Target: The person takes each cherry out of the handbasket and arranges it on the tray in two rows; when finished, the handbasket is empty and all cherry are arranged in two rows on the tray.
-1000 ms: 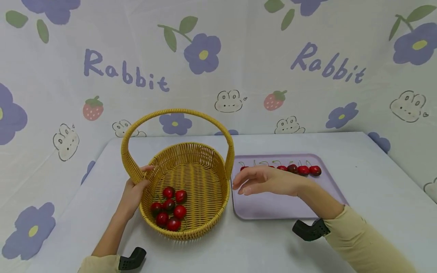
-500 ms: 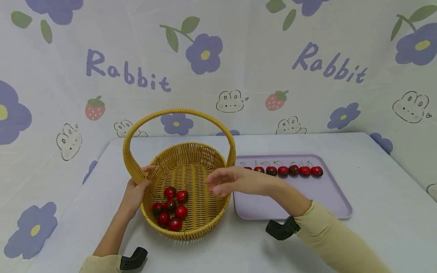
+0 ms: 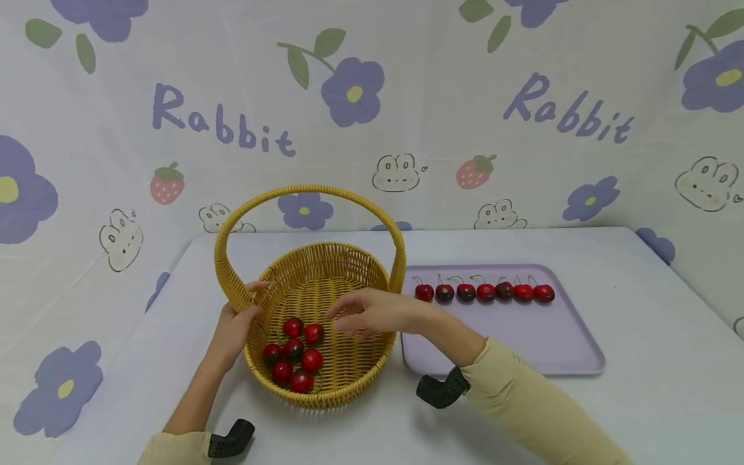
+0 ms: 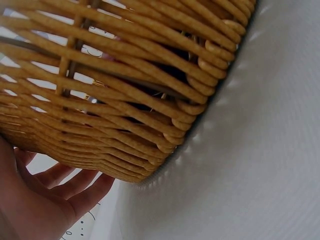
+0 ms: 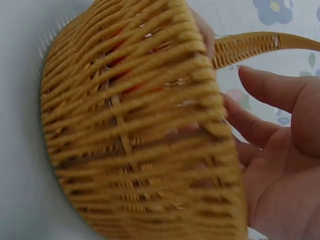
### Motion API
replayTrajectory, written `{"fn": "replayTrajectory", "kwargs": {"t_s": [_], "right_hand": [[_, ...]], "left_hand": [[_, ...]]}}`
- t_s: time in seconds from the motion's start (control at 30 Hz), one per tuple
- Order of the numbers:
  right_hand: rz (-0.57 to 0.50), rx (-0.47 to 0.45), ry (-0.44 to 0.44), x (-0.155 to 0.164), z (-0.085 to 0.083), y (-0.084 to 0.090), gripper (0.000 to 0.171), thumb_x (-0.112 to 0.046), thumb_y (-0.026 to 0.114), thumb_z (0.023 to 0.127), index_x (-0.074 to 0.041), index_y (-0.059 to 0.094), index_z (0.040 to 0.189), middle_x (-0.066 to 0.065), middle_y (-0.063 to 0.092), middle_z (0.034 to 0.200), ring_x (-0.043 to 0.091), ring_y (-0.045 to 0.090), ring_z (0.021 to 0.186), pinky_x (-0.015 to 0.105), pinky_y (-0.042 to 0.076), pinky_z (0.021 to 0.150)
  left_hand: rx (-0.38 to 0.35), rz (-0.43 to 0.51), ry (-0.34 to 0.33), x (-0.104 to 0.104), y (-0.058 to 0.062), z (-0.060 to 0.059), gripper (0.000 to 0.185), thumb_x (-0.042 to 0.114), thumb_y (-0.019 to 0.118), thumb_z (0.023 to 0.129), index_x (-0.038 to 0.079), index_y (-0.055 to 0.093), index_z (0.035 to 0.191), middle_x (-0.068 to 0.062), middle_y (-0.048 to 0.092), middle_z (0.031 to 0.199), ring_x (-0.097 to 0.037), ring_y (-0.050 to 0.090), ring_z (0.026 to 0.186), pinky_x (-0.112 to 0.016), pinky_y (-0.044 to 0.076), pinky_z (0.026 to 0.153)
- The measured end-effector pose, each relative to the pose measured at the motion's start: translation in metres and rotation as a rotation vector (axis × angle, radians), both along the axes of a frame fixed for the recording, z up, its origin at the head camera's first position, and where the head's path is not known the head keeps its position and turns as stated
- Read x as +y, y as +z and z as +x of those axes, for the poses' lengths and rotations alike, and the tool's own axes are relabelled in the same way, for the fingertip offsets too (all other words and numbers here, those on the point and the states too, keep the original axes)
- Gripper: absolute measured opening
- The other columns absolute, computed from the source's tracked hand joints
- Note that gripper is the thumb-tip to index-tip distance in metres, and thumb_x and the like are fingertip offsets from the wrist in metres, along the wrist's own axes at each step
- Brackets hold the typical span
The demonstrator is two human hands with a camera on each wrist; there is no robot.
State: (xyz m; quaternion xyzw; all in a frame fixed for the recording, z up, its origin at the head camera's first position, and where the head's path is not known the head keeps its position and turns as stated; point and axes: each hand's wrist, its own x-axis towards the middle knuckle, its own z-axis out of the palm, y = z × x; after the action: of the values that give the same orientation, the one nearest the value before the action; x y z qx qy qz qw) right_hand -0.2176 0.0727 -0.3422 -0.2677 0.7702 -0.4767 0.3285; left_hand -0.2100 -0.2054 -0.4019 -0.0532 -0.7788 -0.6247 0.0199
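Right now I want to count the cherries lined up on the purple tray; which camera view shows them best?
The head view: the row of cherries lies in full sight along the far part of the purple tray, seven in all. The left wrist and right wrist views show only the wicker basket wall close up, with no tray or row visible.

Left hand [image 3: 235, 326] set low on the left, thumb hooked inward, fingers curled round a woven edge; forearm bare, cuff pushed back near the elbow. Right hand [image 3: 369, 313] stretched across to the left, palm down, fingers loose and spread, holding nothing; beige sleeve to the wrist, dark mount beneath.
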Motion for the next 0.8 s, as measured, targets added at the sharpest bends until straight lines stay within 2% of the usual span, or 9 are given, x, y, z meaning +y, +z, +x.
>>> {"fn": "replayTrajectory", "kwargs": {"t_s": [0.23, 0.43, 0.8], "right_hand": [[0.089, 0.008, 0.003, -0.019, -0.001, -0.008, 0.029, -0.021, 0.059, 0.095, -0.007, 0.063, 0.120, 0.002, 0.061, 0.106, 0.026, 0.059, 0.098, 0.039, 0.050, 0.081], [0.161, 0.031, -0.013, -0.035, 0.000, -0.016, 0.024, -0.020, 0.062, 0.093, -0.009, 0.066, 0.113, 0.000, 0.061, 0.102, 0.023, 0.063, 0.089, 0.036, 0.050, 0.077], [0.206, 0.065, -0.024, -0.056, 0.007, -0.022, 0.021, -0.015, 0.068, 0.088, -0.005, 0.067, 0.107, -0.001, 0.064, 0.086, 0.018, 0.059, 0.076, 0.031, 0.050, 0.069]], "left_hand": [[0.001, -0.006, 0.007, 0.000, 0.000, 0.000, 0.042, -0.002, 0.038, 0.093, -0.001, 0.046, 0.134, -0.019, 0.038, 0.144, -0.030, 0.035, 0.131, -0.043, 0.027, 0.102], [0.002, -0.008, 0.012, 0.000, 0.000, 0.000, 0.042, -0.002, 0.038, 0.092, -0.002, 0.047, 0.133, -0.019, 0.038, 0.143, -0.031, 0.036, 0.130, -0.044, 0.028, 0.102], [0.005, -0.002, 0.010, 0.000, 0.000, 0.000, 0.042, -0.002, 0.038, 0.092, -0.002, 0.047, 0.133, -0.020, 0.037, 0.144, -0.032, 0.034, 0.132, -0.047, 0.026, 0.105]]}}
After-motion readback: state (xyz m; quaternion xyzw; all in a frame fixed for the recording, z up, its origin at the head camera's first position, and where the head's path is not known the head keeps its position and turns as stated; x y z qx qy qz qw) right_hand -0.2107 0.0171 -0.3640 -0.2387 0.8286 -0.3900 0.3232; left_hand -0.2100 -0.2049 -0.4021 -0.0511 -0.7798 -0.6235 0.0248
